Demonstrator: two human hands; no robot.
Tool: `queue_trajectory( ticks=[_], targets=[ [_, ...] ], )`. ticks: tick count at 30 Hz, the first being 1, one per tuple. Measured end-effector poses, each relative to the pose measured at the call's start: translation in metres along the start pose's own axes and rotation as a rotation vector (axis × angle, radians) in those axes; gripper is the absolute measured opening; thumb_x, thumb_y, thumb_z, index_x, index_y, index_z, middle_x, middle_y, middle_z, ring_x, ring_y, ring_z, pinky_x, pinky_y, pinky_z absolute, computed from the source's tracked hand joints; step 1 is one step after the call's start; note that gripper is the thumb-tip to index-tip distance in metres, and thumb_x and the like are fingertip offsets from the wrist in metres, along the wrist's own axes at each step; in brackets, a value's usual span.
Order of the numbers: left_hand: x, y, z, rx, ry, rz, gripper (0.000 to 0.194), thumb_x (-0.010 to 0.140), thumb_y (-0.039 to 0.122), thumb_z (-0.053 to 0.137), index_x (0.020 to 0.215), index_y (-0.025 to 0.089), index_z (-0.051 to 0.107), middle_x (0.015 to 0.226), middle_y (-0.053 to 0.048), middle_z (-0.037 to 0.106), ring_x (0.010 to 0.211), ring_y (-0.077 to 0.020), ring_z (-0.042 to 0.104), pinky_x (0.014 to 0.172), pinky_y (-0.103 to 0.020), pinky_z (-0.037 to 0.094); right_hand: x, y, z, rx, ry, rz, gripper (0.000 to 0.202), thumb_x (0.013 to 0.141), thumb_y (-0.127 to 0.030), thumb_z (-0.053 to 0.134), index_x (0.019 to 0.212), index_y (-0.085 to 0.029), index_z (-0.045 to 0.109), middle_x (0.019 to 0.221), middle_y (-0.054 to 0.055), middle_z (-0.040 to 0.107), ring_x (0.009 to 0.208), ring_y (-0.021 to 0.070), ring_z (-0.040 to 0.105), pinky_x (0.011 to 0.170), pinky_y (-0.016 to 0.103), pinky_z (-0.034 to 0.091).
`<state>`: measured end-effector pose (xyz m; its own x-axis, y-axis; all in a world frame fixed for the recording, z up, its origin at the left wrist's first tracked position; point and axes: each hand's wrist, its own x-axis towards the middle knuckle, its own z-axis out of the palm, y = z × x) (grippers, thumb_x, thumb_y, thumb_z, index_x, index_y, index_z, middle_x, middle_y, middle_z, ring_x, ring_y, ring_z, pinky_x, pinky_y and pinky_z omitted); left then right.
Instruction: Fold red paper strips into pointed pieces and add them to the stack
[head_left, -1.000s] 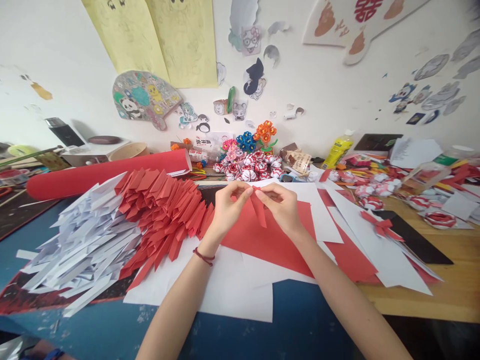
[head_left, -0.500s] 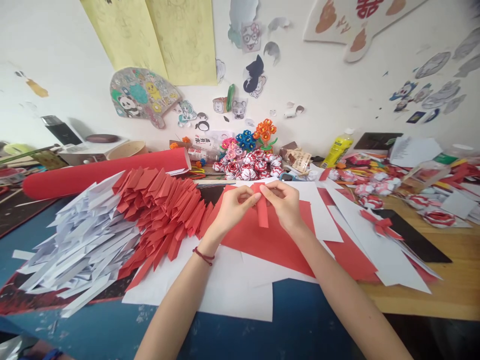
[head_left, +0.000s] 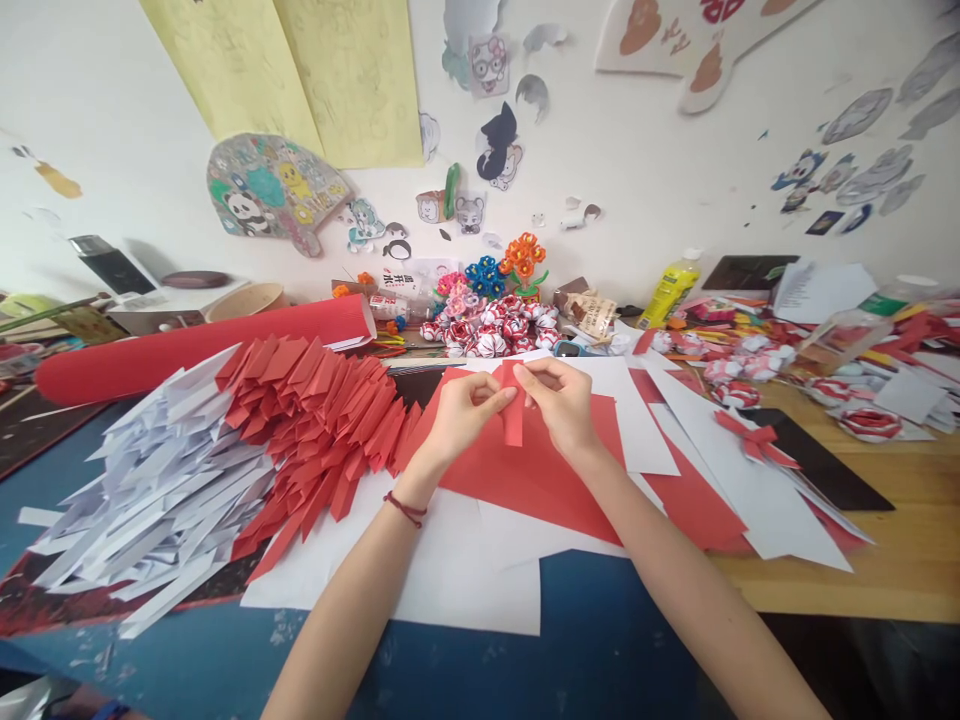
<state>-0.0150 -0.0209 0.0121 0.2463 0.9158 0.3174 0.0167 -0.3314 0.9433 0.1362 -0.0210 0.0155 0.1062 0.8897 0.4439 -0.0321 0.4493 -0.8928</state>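
While left fingers (head_left: 496,403) and right fingers (head_left: 529,382) pinch it, the red strip (head_left: 514,427) hangs straighter

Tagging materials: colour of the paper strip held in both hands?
The strip is red; it shows best in the head view, the only one.

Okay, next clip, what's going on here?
A person is pinching a red paper strip with both hands: the left hand and the right hand each have a thumb on it, over a red sheet. To the left lie heaps of white strips and red strips. Beyond the hands sits a cluster of red-and-white paper pieces.
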Motion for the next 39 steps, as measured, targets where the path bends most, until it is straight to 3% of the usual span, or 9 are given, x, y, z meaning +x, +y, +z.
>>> queue_trajectory(
  ticks=[12,24,29,34,39],
  targets=[
    [0.001,-0.003,0.002,0.154,-0.037,0.015,0.036,0.081,0.046,0.068,0.069,0.014,0.057,0.063,0.001,0.058,0.057,-0.0088,0.053,0.055,-0.021,0.040,0.003,0.004,-0.001,-0.009,0.103,-0.029,0.032,0.078,-0.050,0.071,0.078,-0.018,0.068,0.063,-0.001,0.057,0.051,0.0109,0.048,0.050,0.026,0.041],
    [-0.002,0.000,0.005,0.105,-0.140,-0.024,0.030,0.080,0.042,0.070,0.075,0.015,0.057,0.070,-0.006,0.070,0.065,-0.0151,0.067,0.062,-0.024,0.050,0.009,0.010,-0.007,-0.020,0.226,-0.021,0.034,0.076,-0.051,0.072,0.080,-0.018,0.068,0.067,0.000,0.060,0.051,0.0108,0.047,0.049,0.026,0.040],
    [-0.004,-0.002,0.007,0.147,-0.137,0.019,0.025,0.082,0.037,0.068,0.077,0.016,0.055,0.071,-0.005,0.070,0.060,-0.0135,0.065,0.064,-0.025,0.050,0.013,0.011,-0.010,0.013,0.276,-0.022,0.034,0.075,-0.050,0.074,0.078,-0.017,0.068,0.060,-0.001,0.056,0.049,0.0102,0.045,0.047,0.025,0.038],
    [-0.004,-0.005,0.006,0.249,-0.160,0.001,0.023,0.085,0.037,0.064,0.076,0.018,0.056,0.070,-0.004,0.070,0.060,-0.0148,0.064,0.062,-0.026,0.049,0.012,0.010,-0.010,0.007,0.244,-0.016,0.034,0.075,-0.050,0.074,0.080,-0.017,0.068,0.061,-0.001,0.057,0.050,0.0103,0.046,0.048,0.025,0.038],
    [-0.002,-0.006,0.000,0.378,0.016,0.093,0.026,0.090,0.044,0.056,0.095,0.020,0.064,0.092,-0.005,0.072,0.077,-0.0163,0.068,0.071,-0.027,0.051,0.008,0.008,-0.007,-0.056,0.122,-0.018,0.034,0.077,-0.051,0.072,0.078,-0.018,0.067,0.065,-0.001,0.059,0.051,0.0109,0.049,0.049,0.025,0.041]
  ],
)
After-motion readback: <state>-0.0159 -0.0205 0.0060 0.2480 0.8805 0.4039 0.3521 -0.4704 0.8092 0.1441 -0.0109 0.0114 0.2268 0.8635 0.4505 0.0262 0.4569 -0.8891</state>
